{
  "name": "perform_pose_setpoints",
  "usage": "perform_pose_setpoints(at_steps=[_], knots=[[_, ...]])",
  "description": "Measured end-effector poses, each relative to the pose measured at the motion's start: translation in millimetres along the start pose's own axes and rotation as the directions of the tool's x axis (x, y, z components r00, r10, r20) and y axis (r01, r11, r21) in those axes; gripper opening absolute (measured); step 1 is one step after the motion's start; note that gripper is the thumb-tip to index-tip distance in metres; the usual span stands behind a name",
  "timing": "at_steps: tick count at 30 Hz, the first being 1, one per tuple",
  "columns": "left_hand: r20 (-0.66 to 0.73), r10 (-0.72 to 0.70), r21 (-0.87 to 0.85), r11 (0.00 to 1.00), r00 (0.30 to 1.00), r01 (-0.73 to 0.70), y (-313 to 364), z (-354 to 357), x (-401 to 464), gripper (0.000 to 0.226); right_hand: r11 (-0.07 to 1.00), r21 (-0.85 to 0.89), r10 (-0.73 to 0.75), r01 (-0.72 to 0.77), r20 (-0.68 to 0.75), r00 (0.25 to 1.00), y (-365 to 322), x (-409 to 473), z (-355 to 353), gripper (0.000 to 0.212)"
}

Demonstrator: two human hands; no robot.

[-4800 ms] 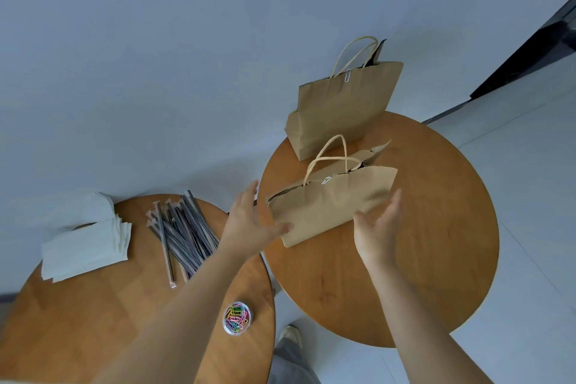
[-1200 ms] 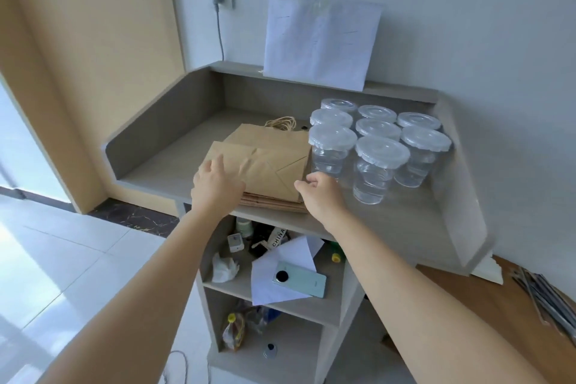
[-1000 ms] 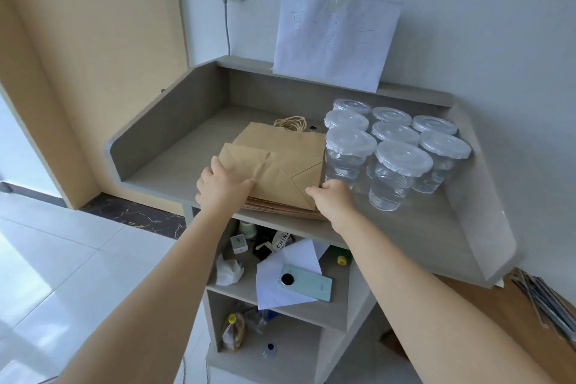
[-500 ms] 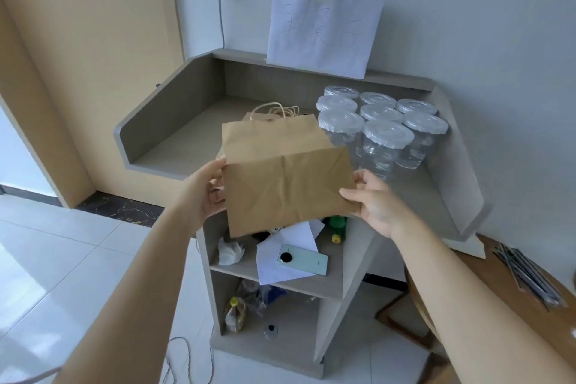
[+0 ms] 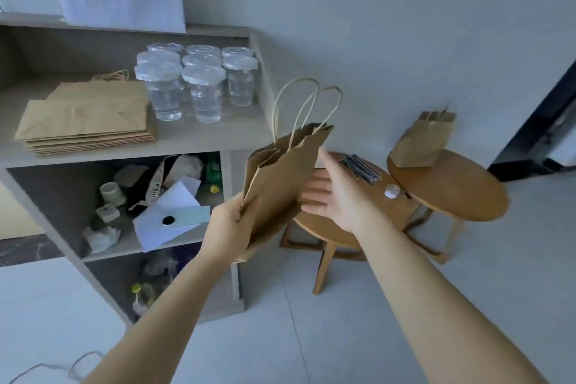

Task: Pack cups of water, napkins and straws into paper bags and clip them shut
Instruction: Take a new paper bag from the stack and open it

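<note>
Mid-frame, paper bag (image 5: 280,184) held upright in the air, handles up. Left hand (image 5: 229,227) pinching its lower left edge; right hand (image 5: 335,196) with straight fingers flat against its right side. Upper left: lidded cups of water (image 5: 193,84) beside flat bag stack (image 5: 87,115) on shelf (image 5: 199,140). Right: straws (image 5: 360,167) on round table (image 5: 343,221).

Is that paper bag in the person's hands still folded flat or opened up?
Partly opened. The paper bag gapes at its mouth, handles upright; the left hand grips its edge, the right hand lies open against its side.
</note>
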State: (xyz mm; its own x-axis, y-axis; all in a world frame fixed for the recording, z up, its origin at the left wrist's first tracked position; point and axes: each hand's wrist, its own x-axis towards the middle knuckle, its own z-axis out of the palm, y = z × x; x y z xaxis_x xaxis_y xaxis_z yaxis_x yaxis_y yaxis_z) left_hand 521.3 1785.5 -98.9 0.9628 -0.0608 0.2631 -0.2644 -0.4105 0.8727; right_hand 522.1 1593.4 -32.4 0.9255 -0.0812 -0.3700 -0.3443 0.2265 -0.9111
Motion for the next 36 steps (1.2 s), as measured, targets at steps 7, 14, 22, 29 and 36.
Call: perform_pose_setpoints(at_steps=[7,14,22,29,36], knots=[[0.157,0.395,0.104,0.905,0.905,-0.413,41,89,-17,0.019,0.956,0.292,0.018,0.003,-0.07,0.997,-17,-25,-84,0.039],[0.781,0.13,-0.188,0.982,0.612,0.032,59,135,31,0.096,0.993,-0.041,-0.119,0.112,-0.361,0.925,-27,-5,-125,0.025],[0.893,0.045,-0.325,0.754,0.449,0.571,86,157,117,0.104,0.791,-0.585,-0.379,0.178,-0.24,0.894,-34,48,-129,0.027],[0.72,-0.086,-0.216,0.915,0.689,0.34,83,186,151,0.062,0.686,-0.707,-0.399,0.17,-0.17,0.901,-36,85,-125,0.025],[0.573,0.02,0.021,0.999,0.819,-0.04,68,212,168,0.025,0.665,-0.746,-0.376,0.031,-0.297,0.878,-30,104,-132,0.031]])
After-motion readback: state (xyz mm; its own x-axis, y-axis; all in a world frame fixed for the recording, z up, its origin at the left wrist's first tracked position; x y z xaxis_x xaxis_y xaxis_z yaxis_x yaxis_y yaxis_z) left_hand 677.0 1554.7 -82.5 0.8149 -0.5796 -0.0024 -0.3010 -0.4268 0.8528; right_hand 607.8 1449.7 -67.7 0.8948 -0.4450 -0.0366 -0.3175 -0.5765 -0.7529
